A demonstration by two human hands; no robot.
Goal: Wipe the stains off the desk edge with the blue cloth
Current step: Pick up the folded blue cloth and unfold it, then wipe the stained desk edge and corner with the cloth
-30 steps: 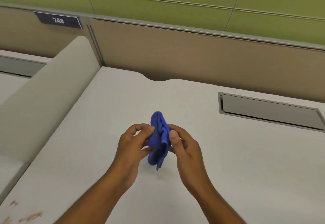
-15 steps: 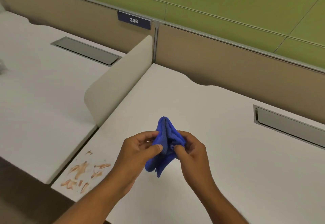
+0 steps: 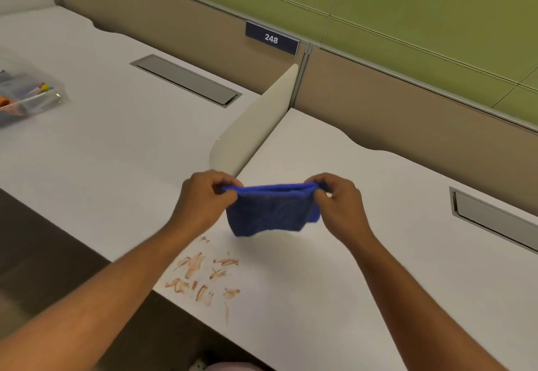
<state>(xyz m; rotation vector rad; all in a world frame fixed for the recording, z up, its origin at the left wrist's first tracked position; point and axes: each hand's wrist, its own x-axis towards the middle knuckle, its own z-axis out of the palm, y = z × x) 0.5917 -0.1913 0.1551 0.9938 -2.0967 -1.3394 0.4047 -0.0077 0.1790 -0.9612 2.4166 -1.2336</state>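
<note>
While the folded, fuzzy blue cloth (image 3: 272, 213) hangs in the air above the pale grey laminate tabletop (image 3: 364, 268), the head view shows it stretched flat between both hands. The left hand (image 3: 203, 198) pinches the cloth's upper left corner between thumb and fingers; the right hand (image 3: 339, 200) pinches the upper right corner likewise, so each hand is closed on the cloth and neither touches the surface. The cloth's lower edge hangs free, clear of the tabletop. Below and to the left of it, near the front edge of the tabletop, lie the reddish-brown smeared stains (image 3: 202, 276), untouched and well short of the cloth. A cream rounded divider panel (image 3: 253, 126) stands behind the hands, and a dark blue number plate (image 3: 271, 38) is fixed to the tan partition beyond. The step in hand appears to be readying the cloth; wiping has not begun. The next move likely calls for lowering the cloth onto the stains and pressing it flat before rubbing.
</note>
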